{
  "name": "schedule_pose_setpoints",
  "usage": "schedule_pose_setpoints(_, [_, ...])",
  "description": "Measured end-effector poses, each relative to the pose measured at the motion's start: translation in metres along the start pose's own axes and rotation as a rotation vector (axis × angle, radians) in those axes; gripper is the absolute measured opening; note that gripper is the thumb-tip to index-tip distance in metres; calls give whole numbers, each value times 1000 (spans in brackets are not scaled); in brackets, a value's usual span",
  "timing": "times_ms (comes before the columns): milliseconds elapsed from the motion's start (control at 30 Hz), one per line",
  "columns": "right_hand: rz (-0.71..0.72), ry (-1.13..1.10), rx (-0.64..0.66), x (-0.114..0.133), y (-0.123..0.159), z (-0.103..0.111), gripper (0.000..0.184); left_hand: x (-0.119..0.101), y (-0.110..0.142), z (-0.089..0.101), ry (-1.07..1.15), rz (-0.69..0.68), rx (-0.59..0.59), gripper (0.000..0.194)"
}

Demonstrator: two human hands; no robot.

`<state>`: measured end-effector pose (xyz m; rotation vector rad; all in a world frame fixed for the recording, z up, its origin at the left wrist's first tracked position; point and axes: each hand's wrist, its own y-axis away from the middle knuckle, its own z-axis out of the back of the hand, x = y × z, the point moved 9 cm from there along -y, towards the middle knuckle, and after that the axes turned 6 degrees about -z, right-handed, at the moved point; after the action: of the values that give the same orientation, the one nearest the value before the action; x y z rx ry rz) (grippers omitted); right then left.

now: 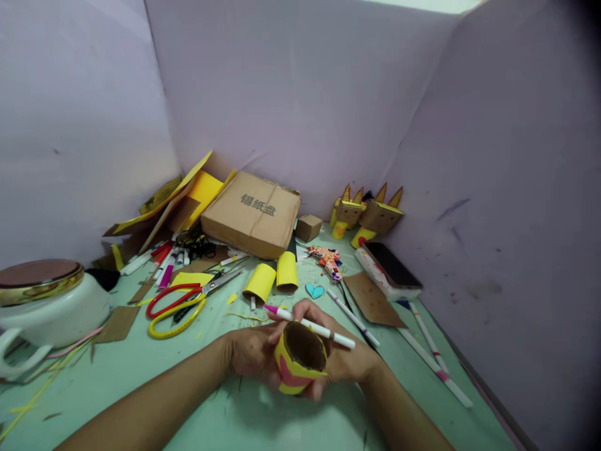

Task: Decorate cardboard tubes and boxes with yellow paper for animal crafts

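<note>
My left hand wraps around a short cardboard tube covered in yellow paper with a pink shape on its side; the open end faces the camera. My right hand grips a white marker with a pink tip, which lies across the top of the tube pointing left. Its fingers also curl under the tube. Both hands meet low in the middle, just above the green table.
Red and yellow scissors, two yellow tubes, a cardboard box, loose markers, a blue paper heart, a phone on a white case, cardboard figures and a white pot with lid lie around. Purple walls enclose the table.
</note>
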<state>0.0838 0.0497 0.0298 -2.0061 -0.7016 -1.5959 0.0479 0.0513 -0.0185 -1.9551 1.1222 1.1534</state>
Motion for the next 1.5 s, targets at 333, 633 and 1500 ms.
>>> schedule_pose_setpoints(333, [115,192,-704,2,26,59,45,-55,15,21,-684,-373,-615,59])
schedule_pose_setpoints(633, [67,113,-787,-32,29,49,29,-63,24,20,-696,-391,-858,8])
schedule_pose_setpoints(1500, [102,366,-765,-15,31,49,65,-48,6,-3,-1119,-209,-593,57])
